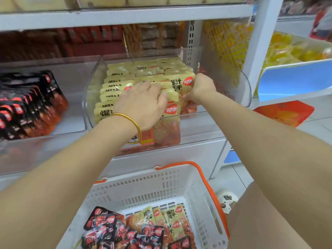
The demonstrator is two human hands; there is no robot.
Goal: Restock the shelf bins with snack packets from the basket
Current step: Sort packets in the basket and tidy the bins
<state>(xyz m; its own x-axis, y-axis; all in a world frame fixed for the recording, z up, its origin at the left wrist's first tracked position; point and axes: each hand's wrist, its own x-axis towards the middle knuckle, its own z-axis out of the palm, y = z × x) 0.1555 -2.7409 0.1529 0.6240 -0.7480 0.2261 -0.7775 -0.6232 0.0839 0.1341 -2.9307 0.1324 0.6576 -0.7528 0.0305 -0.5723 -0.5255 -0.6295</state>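
A clear plastic shelf bin (pixel 240 81) holds rows of yellow snack packets (pixel 116 87) standing on edge. My left hand (pixel 143 103), with a gold bangle on the wrist, lies on the front packets, its fingers curled over the top edge of a yellow packet (pixel 171 112). My right hand (pixel 203 86) is inside the bin at the right end of the rows, fingers curled around the edge of the yellow packets there. Below, a white basket (pixel 161 187) with orange handles holds black packets (pixel 107 225) and yellow packets (pixel 172 220).
Another clear bin (pixel 71 72) on the left holds black and red packets (pixel 30 105). Dark red and brown packs fill the back of the shelf. Yellow goods sit in a bin (pixel 294 56) at the right. An orange box (pixel 285 112) lies low at the right.
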